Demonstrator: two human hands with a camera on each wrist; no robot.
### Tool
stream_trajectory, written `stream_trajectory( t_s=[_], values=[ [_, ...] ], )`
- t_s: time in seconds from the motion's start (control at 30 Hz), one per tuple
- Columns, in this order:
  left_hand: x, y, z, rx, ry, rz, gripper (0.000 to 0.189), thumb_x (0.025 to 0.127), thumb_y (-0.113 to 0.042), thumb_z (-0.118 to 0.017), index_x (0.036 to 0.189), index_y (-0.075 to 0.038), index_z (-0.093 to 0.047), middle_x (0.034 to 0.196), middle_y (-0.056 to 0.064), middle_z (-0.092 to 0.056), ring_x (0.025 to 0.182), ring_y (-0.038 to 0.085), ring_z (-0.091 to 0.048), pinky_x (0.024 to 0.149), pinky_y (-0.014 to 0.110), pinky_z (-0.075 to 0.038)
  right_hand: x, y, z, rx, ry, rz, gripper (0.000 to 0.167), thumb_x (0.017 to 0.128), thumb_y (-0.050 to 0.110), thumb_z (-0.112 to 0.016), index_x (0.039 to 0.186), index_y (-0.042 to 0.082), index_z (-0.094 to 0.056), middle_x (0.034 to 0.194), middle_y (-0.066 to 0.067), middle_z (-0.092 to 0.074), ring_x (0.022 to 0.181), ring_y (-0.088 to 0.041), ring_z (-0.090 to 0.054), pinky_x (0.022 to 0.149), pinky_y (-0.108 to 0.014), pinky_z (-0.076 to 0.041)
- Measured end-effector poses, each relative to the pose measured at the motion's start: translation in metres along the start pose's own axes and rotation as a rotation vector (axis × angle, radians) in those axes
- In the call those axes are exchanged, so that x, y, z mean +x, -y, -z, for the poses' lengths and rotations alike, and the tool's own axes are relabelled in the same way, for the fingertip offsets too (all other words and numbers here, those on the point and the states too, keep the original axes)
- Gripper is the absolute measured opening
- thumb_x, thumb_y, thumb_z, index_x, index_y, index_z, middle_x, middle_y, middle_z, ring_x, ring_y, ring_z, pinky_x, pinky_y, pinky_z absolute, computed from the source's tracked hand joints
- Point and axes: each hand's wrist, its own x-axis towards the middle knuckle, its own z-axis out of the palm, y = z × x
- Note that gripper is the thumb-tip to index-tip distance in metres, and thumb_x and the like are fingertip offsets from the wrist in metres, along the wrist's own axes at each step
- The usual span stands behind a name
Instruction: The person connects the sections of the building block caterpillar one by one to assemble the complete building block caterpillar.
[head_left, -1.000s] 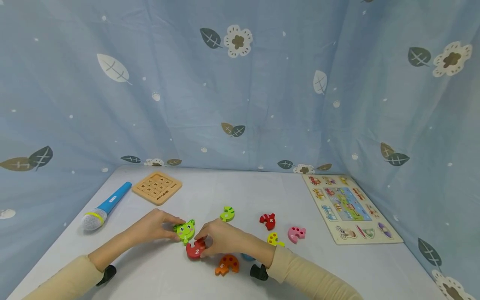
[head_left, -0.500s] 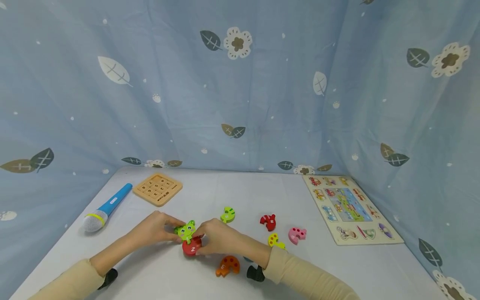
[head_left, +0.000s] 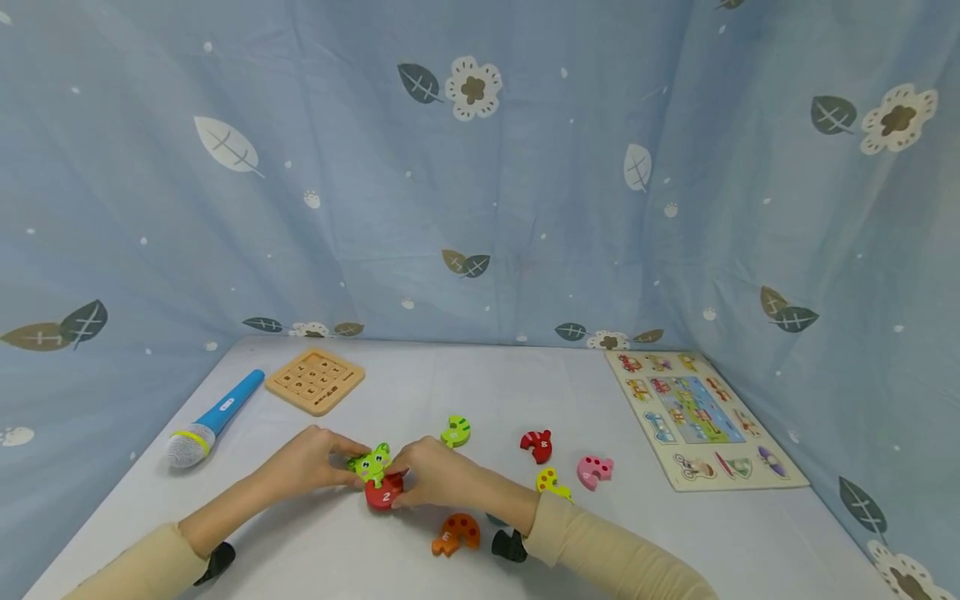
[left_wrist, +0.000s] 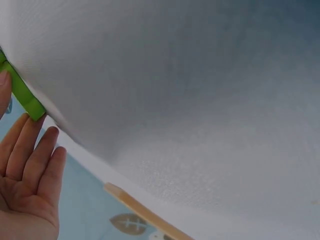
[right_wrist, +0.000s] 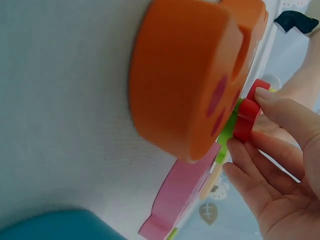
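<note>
My left hand (head_left: 307,461) pinches the side of a green wooden frog-head piece (head_left: 371,463). In the left wrist view its green edge (left_wrist: 24,94) lies between thumb and fingertips. My right hand (head_left: 435,473) grips a curved red wooden piece (head_left: 383,493) marked 2, seen edge-on in the right wrist view as a red block (right_wrist: 247,117) between thumb and fingers. The frog head's lower part overlaps the red piece's top; whether the two are interlocked I cannot tell. An orange piece (head_left: 459,532) marked 3 lies just right of the red one.
Green (head_left: 455,431), red striped (head_left: 536,445), yellow (head_left: 550,482) and pink (head_left: 594,471) curved pieces lie to the right. A blue piece (right_wrist: 60,227) is partly hidden by my right arm. Microphone (head_left: 217,417) and wooden number board (head_left: 316,381) lie left, a picture puzzle (head_left: 705,417) right.
The red piece has moved slightly left and up against the frog head, which now overlaps its top. Between half a second ago and now both hands barely move.
</note>
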Motion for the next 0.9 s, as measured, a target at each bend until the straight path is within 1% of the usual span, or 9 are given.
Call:
stream_trajectory(
  t_s=[0.13, 0.33, 0.57, 0.77, 0.9],
  values=[
    [0.0001, -0.0003, -0.0002, -0.004, 0.000, 0.001, 0.054, 0.072, -0.052, -0.077, 0.108, -0.012, -0.074, 0.103, 0.000, -0.073, 0.099, 0.024, -0.068, 0.082, 0.041, -0.057, 0.0011, -0.0004, 0.0003, 0.000, 0.003, -0.010, 0.039, 0.078, 0.024, -0.083, 0.113, 0.009, -0.072, 0.106, 0.007, -0.070, 0.091, 0.004, -0.060, 0.076, -0.005, -0.047],
    [0.0002, -0.0020, 0.0001, -0.003, 0.001, 0.000, 0.051, 0.073, -0.048, -0.079, 0.108, -0.011, -0.074, 0.104, 0.001, -0.073, 0.099, 0.024, -0.068, 0.082, 0.041, -0.057, 0.0021, -0.0015, -0.0017, -0.032, -0.002, 0.029, 0.039, 0.077, 0.024, -0.083, 0.112, 0.008, -0.072, 0.107, 0.005, -0.071, 0.095, 0.003, -0.061, 0.078, -0.005, -0.047],
    [-0.0003, -0.0037, 0.0009, 0.009, -0.001, -0.002, 0.049, 0.074, -0.045, -0.080, 0.107, -0.010, -0.074, 0.103, 0.001, -0.073, 0.098, 0.024, -0.068, 0.081, 0.042, -0.057, 0.0026, 0.0007, -0.0024, -0.121, -0.004, 0.074, 0.036, 0.079, 0.025, -0.081, 0.111, 0.010, -0.073, 0.108, 0.004, -0.070, 0.098, 0.001, -0.061, 0.082, -0.005, -0.046],
    [-0.0001, -0.0035, 0.0012, 0.005, 0.002, 0.003, 0.048, 0.074, -0.044, -0.080, 0.108, -0.010, -0.074, 0.103, 0.001, -0.073, 0.099, 0.024, -0.068, 0.081, 0.042, -0.057, 0.0037, 0.0019, -0.0046, -0.210, 0.000, 0.093, 0.033, 0.080, 0.026, -0.081, 0.109, 0.012, -0.074, 0.107, 0.005, -0.068, 0.096, 0.001, -0.060, 0.081, -0.005, -0.045],
    [0.0005, -0.0022, 0.0011, 0.008, 0.006, 0.002, 0.049, 0.074, -0.046, -0.079, 0.109, -0.011, -0.074, 0.104, 0.001, -0.073, 0.100, 0.024, -0.067, 0.082, 0.042, -0.056, 0.0039, 0.0004, -0.0050, -0.194, -0.001, 0.090, 0.035, 0.079, 0.026, -0.081, 0.110, 0.012, -0.074, 0.109, 0.004, -0.067, 0.098, 0.000, -0.060, 0.082, -0.005, -0.044]
  ],
)
